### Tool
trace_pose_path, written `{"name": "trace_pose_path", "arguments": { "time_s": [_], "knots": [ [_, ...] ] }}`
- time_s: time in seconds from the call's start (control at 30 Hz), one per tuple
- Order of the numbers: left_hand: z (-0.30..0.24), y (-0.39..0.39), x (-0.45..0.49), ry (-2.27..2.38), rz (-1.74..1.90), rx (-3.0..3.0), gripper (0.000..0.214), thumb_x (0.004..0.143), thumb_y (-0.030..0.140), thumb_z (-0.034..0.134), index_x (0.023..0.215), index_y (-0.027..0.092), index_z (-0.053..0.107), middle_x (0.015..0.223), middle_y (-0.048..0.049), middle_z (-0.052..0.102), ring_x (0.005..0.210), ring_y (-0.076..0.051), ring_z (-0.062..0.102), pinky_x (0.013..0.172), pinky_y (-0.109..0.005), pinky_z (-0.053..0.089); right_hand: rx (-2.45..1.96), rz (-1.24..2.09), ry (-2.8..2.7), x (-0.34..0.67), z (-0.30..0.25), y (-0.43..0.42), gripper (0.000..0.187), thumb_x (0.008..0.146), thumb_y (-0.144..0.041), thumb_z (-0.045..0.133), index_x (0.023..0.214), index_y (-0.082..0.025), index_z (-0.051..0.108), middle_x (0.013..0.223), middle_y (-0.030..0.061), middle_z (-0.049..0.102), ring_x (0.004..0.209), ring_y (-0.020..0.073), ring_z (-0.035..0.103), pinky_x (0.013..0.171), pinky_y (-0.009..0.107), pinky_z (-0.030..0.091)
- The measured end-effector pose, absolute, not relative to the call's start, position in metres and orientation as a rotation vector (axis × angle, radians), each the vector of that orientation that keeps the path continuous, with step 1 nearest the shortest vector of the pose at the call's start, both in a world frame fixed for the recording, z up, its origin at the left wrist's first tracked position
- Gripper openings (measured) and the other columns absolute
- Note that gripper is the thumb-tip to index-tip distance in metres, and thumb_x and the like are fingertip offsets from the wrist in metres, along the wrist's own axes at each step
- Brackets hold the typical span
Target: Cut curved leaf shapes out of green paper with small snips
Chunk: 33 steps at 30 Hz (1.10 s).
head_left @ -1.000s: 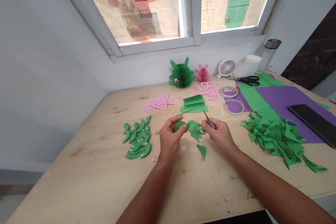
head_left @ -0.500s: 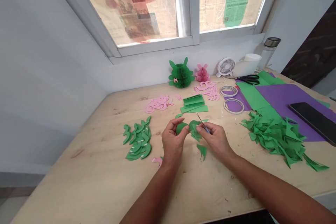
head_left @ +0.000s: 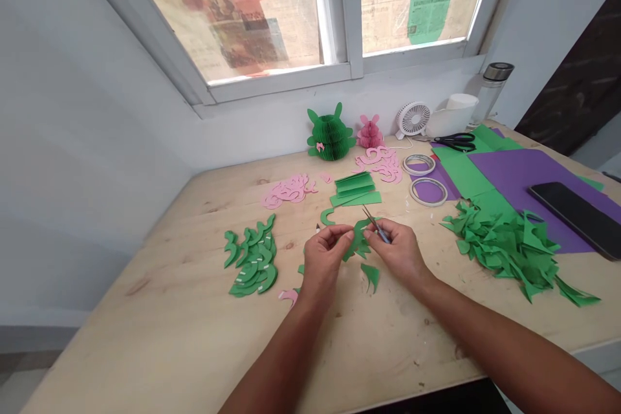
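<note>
My left hand [head_left: 326, 262] pinches the edge of a cut green paper piece [head_left: 358, 238] between thumb and fingertips. On its other side, my right hand [head_left: 400, 251] is closed around small pointed scissors [head_left: 381, 233], blades pointing up and slightly apart. The right thumb and fingertip also touch the paper. Just below lies a green scrap [head_left: 371, 277]. A curved green strip [head_left: 326, 216] rests beyond the left hand, near a dark pointed tip [head_left: 318, 228]. Partly hidden by my left wrist is a pink curved piece [head_left: 289, 296].
Curved green pieces [head_left: 255, 262] lie left; pink cutouts [head_left: 290, 191] and folded green paper [head_left: 356, 186] lie beyond. A green scrap heap [head_left: 504, 249], phone [head_left: 575, 217] and purple paper [head_left: 524, 171] are right. Paper figures [head_left: 330, 136], tape rolls [head_left: 428, 191], black-handled scissors [head_left: 455, 141] and a fan [head_left: 414, 119] stand or lie farther back.
The rounded green part at my left fingers is no longer visible, and those fingers have closed in. More of the curved green strip shows beyond them. The view has shifted slightly.
</note>
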<state>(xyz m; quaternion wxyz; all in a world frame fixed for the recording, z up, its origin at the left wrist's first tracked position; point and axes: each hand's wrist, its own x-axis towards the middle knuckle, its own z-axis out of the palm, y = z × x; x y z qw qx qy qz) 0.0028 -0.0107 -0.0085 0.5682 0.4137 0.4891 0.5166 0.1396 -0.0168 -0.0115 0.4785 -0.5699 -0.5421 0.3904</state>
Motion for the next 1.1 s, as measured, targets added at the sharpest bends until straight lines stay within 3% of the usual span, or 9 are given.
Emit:
{"name": "trace_pose_path", "arguments": {
  "time_s": [0.37, 0.6, 0.83, 0.93, 1.1],
  "knots": [
    [-0.011, -0.009, 0.003, 1.154, 1.234, 0.978, 0.015, 0.056, 0.025, 0.074, 0.062, 0.014, 0.066, 0.058, -0.0005, 0.061, 0.052, -0.01, 0.052, 0.051, -0.021, 0.039, -1.49, 0.661, -1.59, 0.143, -0.01, -0.021, 0.018, 0.075, -0.029, 0.053, 0.08, -0.017, 0.065, 0.053, -0.0027, 0.048, 0.05, 0.0113, 0.039, 0.047, 0.021, 0.03],
    [-0.005, -0.012, 0.003, 1.099, 1.212, 0.818, 0.021, 0.06, 0.028, 0.073, 0.071, 0.014, 0.063, 0.058, 0.0015, 0.058, 0.051, -0.01, 0.053, 0.049, -0.021, 0.04, -1.501, 0.725, -1.485, 0.146, -0.005, -0.018, 0.019, 0.077, -0.032, 0.052, 0.07, -0.017, 0.06, 0.054, -0.0036, 0.043, 0.05, 0.0108, 0.038, 0.048, 0.021, 0.03],
    [-0.001, -0.009, 0.002, 0.989, 1.256, 0.62, 0.025, 0.056, 0.024, 0.076, 0.074, 0.015, 0.061, 0.063, 0.002, 0.06, 0.054, -0.011, 0.057, 0.055, -0.023, 0.045, -1.438, 0.798, -1.41, 0.146, -0.002, -0.02, 0.035, 0.078, -0.045, 0.054, 0.095, -0.016, 0.06, 0.053, -0.004, 0.046, 0.048, 0.0117, 0.041, 0.048, 0.022, 0.032],
    [-0.001, -0.009, 0.001, 0.958, 1.28, 0.578, 0.024, 0.056, 0.022, 0.075, 0.074, 0.016, 0.06, 0.064, 0.002, 0.06, 0.056, -0.011, 0.057, 0.057, -0.023, 0.046, -1.327, 0.839, -1.533, 0.147, -0.002, -0.021, 0.035, 0.085, -0.045, 0.043, 0.081, -0.016, 0.062, 0.057, -0.0018, 0.048, 0.052, 0.0119, 0.041, 0.05, 0.023, 0.032],
    [0.003, -0.008, -0.002, 0.896, 1.246, 0.61, 0.022, 0.059, 0.025, 0.073, 0.073, 0.017, 0.058, 0.061, 0.0018, 0.06, 0.054, -0.012, 0.058, 0.054, -0.023, 0.045, -1.256, 0.918, -1.671, 0.147, 0.0, -0.021, 0.037, 0.085, -0.045, 0.044, 0.069, -0.017, 0.063, 0.055, -0.0013, 0.049, 0.053, 0.0125, 0.042, 0.051, 0.023, 0.033]
  ]
}}
